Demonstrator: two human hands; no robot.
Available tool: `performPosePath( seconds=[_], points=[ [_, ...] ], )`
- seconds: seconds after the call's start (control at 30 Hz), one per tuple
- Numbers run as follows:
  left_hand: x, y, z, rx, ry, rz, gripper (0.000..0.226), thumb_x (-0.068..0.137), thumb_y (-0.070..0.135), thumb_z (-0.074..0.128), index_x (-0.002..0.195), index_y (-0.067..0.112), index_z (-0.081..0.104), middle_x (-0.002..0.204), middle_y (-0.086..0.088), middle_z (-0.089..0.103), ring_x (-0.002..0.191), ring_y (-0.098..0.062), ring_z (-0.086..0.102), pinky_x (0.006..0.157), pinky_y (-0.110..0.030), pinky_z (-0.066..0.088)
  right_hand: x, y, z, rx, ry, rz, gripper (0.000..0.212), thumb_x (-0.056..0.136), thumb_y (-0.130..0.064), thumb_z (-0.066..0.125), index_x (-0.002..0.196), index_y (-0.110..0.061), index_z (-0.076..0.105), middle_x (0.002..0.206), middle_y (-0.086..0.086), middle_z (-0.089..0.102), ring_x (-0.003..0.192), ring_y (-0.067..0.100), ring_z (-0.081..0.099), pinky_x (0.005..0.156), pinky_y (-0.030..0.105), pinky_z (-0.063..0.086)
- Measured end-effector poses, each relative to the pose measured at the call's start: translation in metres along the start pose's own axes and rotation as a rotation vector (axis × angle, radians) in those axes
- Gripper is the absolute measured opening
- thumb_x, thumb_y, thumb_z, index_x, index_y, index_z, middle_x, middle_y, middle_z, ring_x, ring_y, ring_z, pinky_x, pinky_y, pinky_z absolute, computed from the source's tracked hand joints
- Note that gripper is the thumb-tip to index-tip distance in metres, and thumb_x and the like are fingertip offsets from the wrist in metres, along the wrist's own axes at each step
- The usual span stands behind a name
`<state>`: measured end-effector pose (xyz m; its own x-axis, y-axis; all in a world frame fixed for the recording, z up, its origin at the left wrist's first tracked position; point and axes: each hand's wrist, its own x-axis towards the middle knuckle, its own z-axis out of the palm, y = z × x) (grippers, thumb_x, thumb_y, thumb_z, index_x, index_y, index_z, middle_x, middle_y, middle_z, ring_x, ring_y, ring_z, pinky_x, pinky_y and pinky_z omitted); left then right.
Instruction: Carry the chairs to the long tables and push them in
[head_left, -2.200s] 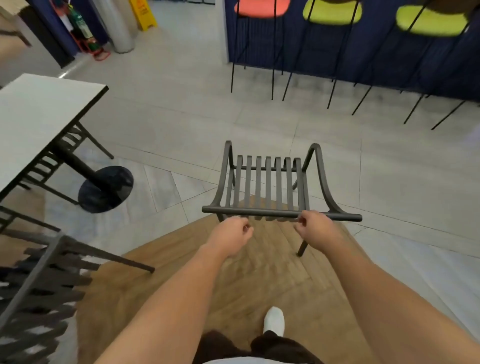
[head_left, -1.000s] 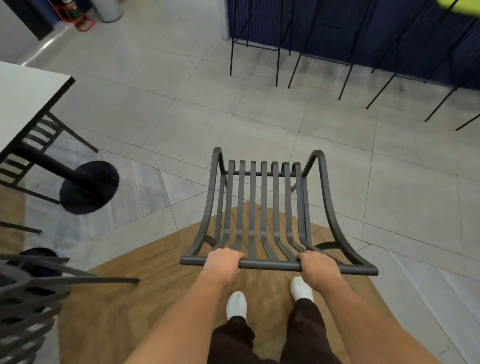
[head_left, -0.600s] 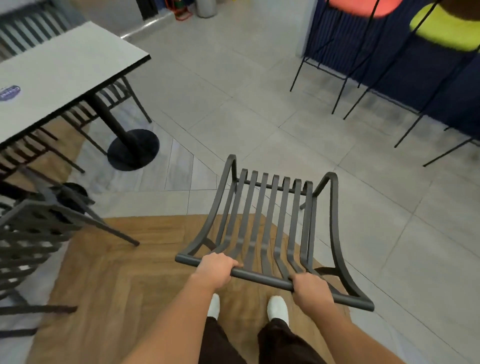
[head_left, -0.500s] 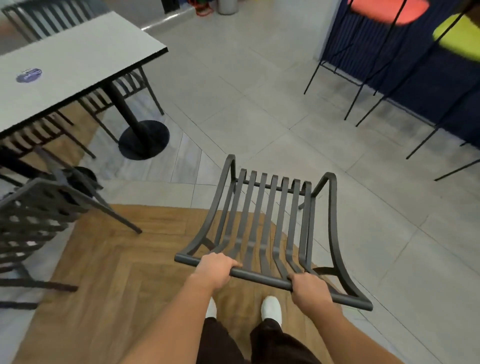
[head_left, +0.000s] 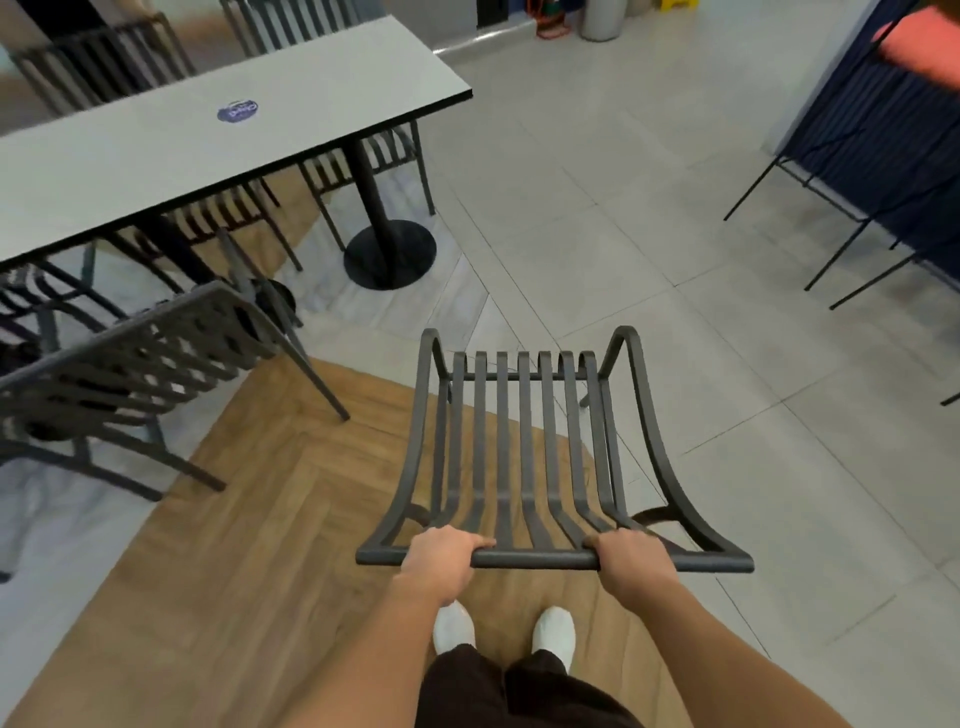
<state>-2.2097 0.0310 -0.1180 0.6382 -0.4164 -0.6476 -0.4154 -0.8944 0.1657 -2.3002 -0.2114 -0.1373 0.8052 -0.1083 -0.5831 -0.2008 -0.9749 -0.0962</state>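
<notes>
A dark grey slatted metal chair (head_left: 524, 441) stands right in front of me, its back towards me. My left hand (head_left: 441, 564) and my right hand (head_left: 631, 566) both grip the top rail of its backrest. A long white table (head_left: 156, 150) with a black edge and a round black pedestal base (head_left: 389, 252) lies to the upper left, about a chair's length away. Another grey slatted chair (head_left: 135, 358) sits at the left beside the table, tilted.
More grey chairs (head_left: 363, 156) are tucked under the table and behind it. Bar stools with thin black legs (head_left: 831, 228) and an orange seat (head_left: 924, 44) line a dark blue counter at the right. A grey bin (head_left: 602, 18) stands at the far wall.
The view has swung left, bringing the long table further into sight. Both hands keep the same hold on the chair's top rail, and the chair sits squarer in front of me.
</notes>
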Motion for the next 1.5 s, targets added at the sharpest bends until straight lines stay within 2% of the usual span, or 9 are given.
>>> performPosePath(
  seconds=[0.2,0.37,0.7,0.93,1.2,1.5],
  points=[
    [-0.012,-0.014,0.002,-0.11,-0.009,-0.111,0.06,0.103,0.012,0.048,0.151,0.05,0.046,0.139,-0.005,0.062,0.127,-0.029,0.056,0.106,-0.043,0.048,0.021,-0.014,-0.013,-0.054,0.009,-0.099,0.031,0.102,-0.021,0.048,0.123,-0.038,0.063,0.104,-0.007,0.068,0.098,0.017,0.067,0.085,0.033,0.055],
    [-0.011,-0.016,0.001,-0.18,-0.013,-0.17,0.062,0.103,0.008,0.044,0.151,0.047,0.047,0.137,-0.006,0.062,0.128,-0.03,0.055,0.107,-0.043,0.048,0.038,-0.018,-0.022,-0.095,0.0,-0.154,0.034,0.103,-0.021,0.05,0.129,-0.039,0.061,0.106,-0.006,0.067,0.099,0.016,0.066,0.089,0.033,0.056],
    [0.018,-0.033,-0.027,-0.289,0.028,-0.217,0.061,0.102,0.005,0.051,0.15,0.042,0.051,0.137,-0.007,0.063,0.125,-0.029,0.059,0.109,-0.044,0.049,0.091,-0.026,-0.057,-0.136,-0.007,-0.213,0.026,0.102,-0.025,0.053,0.123,-0.036,0.063,0.102,-0.006,0.066,0.096,0.013,0.065,0.089,0.033,0.057],
    [0.058,-0.061,-0.066,-0.33,0.01,-0.238,0.059,0.103,0.006,0.052,0.151,0.04,0.049,0.133,-0.006,0.064,0.119,-0.027,0.063,0.107,-0.042,0.051,0.148,-0.041,-0.096,-0.186,-0.011,-0.256,0.026,0.103,-0.025,0.051,0.124,-0.036,0.061,0.105,-0.006,0.066,0.098,0.014,0.065,0.09,0.033,0.055],
    [0.129,-0.1,-0.132,-0.332,-0.008,-0.235,0.055,0.103,0.012,0.055,0.15,0.039,0.05,0.136,-0.006,0.062,0.122,-0.028,0.061,0.105,-0.041,0.051,0.235,-0.056,-0.162,-0.268,-0.007,-0.245,0.029,0.102,-0.019,0.049,0.121,-0.035,0.062,0.104,-0.004,0.068,0.095,0.019,0.066,0.082,0.033,0.054],
    [0.2,-0.144,-0.199,-0.319,0.001,-0.256,0.057,0.104,0.007,0.048,0.151,0.038,0.051,0.133,-0.008,0.063,0.119,-0.03,0.062,0.106,-0.044,0.051,0.323,-0.079,-0.226,-0.238,0.018,-0.25,0.029,0.1,-0.021,0.046,0.117,-0.038,0.063,0.102,-0.008,0.068,0.095,0.018,0.066,0.08,0.032,0.052]
  ],
)
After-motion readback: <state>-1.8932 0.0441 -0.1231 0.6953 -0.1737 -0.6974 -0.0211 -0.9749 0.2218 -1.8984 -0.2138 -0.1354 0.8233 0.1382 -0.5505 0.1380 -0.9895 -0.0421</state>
